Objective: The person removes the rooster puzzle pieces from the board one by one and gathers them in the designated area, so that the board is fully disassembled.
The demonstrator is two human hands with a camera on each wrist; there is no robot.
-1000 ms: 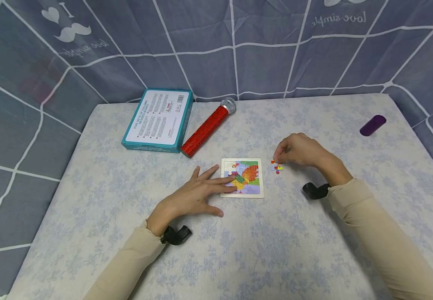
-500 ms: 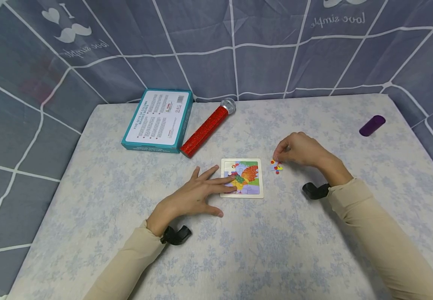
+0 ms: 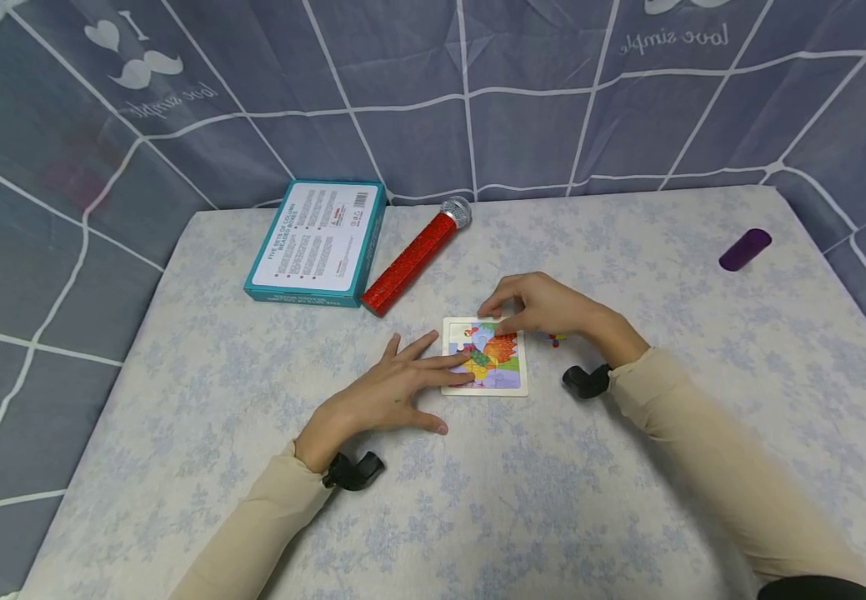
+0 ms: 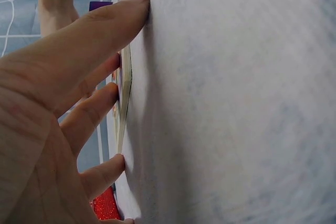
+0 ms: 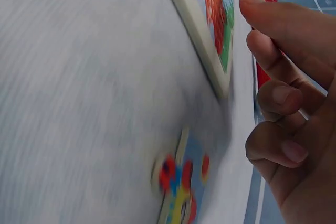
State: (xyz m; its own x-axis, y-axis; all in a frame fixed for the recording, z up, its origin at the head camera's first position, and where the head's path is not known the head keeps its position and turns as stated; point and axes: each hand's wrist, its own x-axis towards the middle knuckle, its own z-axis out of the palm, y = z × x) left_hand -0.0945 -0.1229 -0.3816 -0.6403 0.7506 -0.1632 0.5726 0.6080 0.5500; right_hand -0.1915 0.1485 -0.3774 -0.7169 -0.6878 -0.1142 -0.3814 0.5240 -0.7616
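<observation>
A square puzzle board [image 3: 510,388] with a pale frame and a bright hen picture lies on the table; bare tray shows at its upper left. My left hand [image 3: 391,390] is spread, two fingertips resting on the picture and the thumb on the cloth. Over the board's upper right edge is my right hand [image 3: 553,310], index finger and thumb apart, no piece visible between them. A colourful puzzle piece [image 3: 556,339] lies right of the board, partly hidden by that hand; the right wrist view shows the piece [image 5: 185,187] flat on the cloth.
Behind the board lie a red microphone [image 3: 412,262] and a teal-edged box [image 3: 316,237]. A purple cylinder [image 3: 745,250] lies at the far right. A grey checked curtain [image 3: 538,133] hangs along the table's back edge.
My right hand has moved left from beside the loose pieces to the board's upper right edge, its index finger and thumb now farther apart. My left hand has stayed in place.
</observation>
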